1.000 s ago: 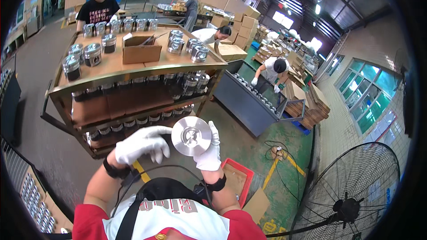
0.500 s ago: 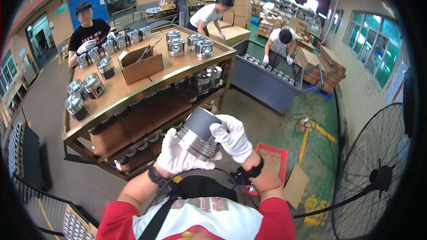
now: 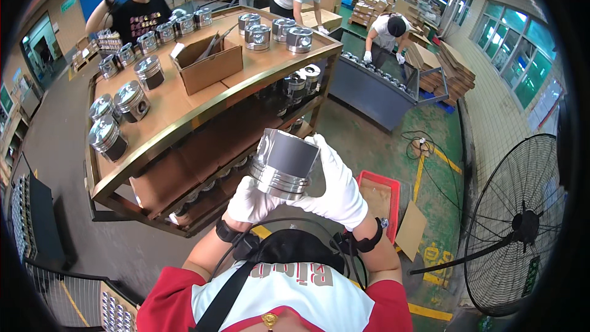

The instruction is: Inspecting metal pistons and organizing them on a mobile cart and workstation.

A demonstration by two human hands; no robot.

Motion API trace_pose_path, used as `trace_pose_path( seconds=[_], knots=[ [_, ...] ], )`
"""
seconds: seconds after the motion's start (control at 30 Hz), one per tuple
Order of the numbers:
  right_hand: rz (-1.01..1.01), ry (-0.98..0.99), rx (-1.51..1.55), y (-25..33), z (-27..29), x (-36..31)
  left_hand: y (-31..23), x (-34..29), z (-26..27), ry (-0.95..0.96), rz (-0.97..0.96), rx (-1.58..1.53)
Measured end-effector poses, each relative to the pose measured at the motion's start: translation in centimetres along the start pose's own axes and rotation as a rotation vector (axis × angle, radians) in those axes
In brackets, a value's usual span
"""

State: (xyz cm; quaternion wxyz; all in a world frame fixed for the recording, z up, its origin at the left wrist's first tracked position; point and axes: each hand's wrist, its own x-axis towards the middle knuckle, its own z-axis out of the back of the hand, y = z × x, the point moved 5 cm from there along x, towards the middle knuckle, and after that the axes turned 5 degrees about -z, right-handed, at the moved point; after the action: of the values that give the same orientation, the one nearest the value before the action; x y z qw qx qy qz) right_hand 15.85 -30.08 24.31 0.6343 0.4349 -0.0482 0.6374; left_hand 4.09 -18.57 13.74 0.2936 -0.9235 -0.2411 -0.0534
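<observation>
A metal piston (image 3: 287,155) with a dark grey coated skirt is held up in front of my chest. Its grooved ring end points down and the skirt end is up, slightly tilted. My left hand (image 3: 251,201), in a white glove, supports it from the lower left. Along its right side and underneath, my gloved right hand (image 3: 338,192) grips it, with fingers partly behind the piston. Beyond my hands stands a metal-framed workbench (image 3: 203,113), its top carrying several similar pistons (image 3: 131,101) and an open cardboard box (image 3: 212,69).
A red tray (image 3: 393,201) lies on the floor to the right, beside a cardboard sheet (image 3: 412,230). A large caged fan (image 3: 513,227) stands at far right. Across from me, one person leans over a grey metal bin (image 3: 369,99); another stands behind the bench (image 3: 144,18).
The piston has turned more upright, and my right hand has slid down from its upper side to its lower right. The person behind the bench has raised a gloved hand to the head.
</observation>
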Motion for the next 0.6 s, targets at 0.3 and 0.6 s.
trace_pose_path(
  seconds=[0.3, 0.6],
  knots=[
    [0.036, 0.475, -0.368, -1.9, 4.2, -2.6, -3.6, -2.4, -4.0, -0.014, -0.278, 0.276],
    [0.072, 0.458, -0.43, -0.8, 6.2, -0.2, -2.5, -1.8, -4.5, 0.172, -0.067, -0.154]
  ],
)
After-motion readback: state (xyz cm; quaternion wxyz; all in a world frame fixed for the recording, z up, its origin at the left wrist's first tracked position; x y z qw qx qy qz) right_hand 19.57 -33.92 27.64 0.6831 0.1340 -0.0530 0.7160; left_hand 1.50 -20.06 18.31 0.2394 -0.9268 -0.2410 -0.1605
